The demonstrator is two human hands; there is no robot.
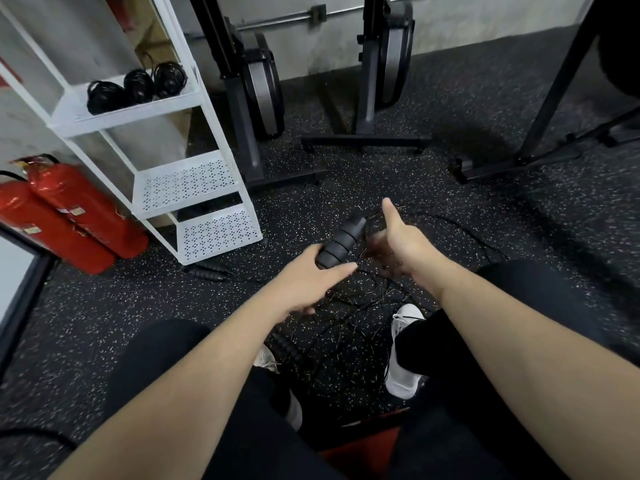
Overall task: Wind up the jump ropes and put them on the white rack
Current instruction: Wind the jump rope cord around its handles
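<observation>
Item: jump rope handle (341,242), black, gripped in your L hand (311,280). R hand (398,247) blurred, thumb up; grip can't be told. Cord (349,327) loose on floor. Wind even, tight loops. White rack (194,188) front-left, 3 coils (136,86) shelved.

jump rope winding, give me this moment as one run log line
left hand grips rope handles | right hand blurred at cord | three coils on white rack | loose rope on floor
</observation>
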